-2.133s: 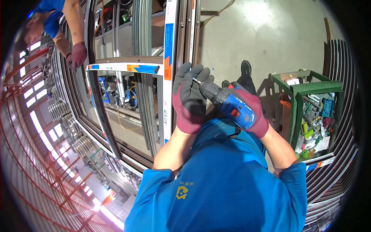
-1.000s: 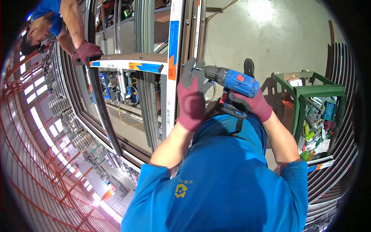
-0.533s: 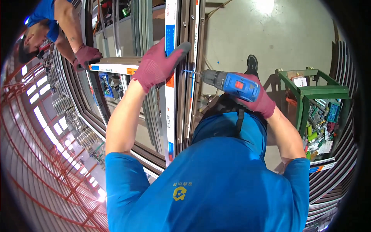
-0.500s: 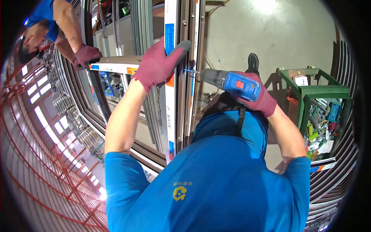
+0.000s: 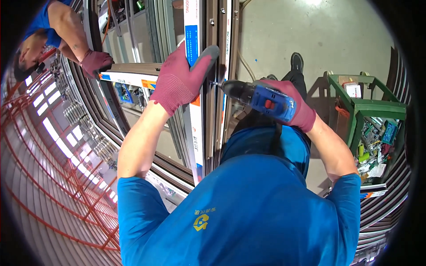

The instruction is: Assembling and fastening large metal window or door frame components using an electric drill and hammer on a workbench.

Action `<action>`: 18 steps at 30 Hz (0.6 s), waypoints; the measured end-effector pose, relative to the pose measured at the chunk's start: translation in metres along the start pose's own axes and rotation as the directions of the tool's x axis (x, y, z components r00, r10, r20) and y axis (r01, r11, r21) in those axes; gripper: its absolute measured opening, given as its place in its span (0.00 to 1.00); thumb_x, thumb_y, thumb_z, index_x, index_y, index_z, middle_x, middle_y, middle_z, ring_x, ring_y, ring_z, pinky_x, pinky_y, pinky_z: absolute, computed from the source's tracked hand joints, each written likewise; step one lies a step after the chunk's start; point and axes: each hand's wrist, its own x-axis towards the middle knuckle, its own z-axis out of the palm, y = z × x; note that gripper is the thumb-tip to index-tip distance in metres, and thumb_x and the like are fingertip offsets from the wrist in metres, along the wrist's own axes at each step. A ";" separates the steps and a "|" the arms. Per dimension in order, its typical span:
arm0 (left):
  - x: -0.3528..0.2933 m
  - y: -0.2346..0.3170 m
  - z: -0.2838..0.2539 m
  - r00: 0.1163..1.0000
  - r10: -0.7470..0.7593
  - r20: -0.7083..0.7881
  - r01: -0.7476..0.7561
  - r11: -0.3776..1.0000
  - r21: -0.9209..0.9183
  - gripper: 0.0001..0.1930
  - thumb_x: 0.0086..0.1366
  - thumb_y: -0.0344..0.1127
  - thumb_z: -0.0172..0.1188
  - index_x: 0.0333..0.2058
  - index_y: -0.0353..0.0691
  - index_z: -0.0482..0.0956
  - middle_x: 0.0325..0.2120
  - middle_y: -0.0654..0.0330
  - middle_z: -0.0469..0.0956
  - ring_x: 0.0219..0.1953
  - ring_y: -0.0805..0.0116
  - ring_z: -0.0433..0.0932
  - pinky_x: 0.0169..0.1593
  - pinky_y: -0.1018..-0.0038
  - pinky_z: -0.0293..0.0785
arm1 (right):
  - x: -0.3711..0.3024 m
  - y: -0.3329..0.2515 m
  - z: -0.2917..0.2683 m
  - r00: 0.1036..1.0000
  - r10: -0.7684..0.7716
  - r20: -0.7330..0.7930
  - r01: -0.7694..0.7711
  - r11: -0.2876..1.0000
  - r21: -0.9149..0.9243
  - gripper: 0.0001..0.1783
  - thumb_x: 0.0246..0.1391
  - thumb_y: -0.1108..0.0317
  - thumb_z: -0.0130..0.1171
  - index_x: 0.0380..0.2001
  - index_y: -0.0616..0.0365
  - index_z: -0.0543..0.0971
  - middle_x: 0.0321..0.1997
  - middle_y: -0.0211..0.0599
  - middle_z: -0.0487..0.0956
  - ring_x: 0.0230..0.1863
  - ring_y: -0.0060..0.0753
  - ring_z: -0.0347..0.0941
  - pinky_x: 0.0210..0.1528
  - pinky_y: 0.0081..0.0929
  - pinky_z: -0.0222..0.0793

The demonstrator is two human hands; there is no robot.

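My left hand, in a maroon glove with a dark thumb tip, grips the brown metal window frame. The thumb lies across its upper face; the other fingers are mostly hidden. White protective film with blue and orange patches covers part of that bar. In my right hand, gloved alike, is a blue and black cordless drill. It lies nearly level and points left, its thin bit at the frame just below my left thumb. Whether the tip is in the metal I cannot tell.
At the upper left a co-worker's gloved hand rests on the corner of a crossbar. To the right stands a green metal cart holding loose hardware. My shoe is on the grey floor. Long profiles lie beyond the frame.
The drill has moved left with my right hand, its chuck now closer to the frame. My left hand keeps its hold. The co-worker's hand has shifted slightly.
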 end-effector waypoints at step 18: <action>-0.063 -0.025 -0.012 0.838 0.223 -0.498 -0.323 0.938 -0.123 0.23 0.68 0.35 0.62 0.58 0.30 0.76 0.48 0.43 0.81 0.52 0.48 0.82 0.57 0.62 0.75 | -0.026 0.000 0.016 0.996 -0.045 -0.071 0.042 0.998 -0.045 0.39 0.50 0.64 0.74 0.64 0.66 0.74 0.59 0.48 0.82 0.57 0.46 0.82 0.62 0.38 0.74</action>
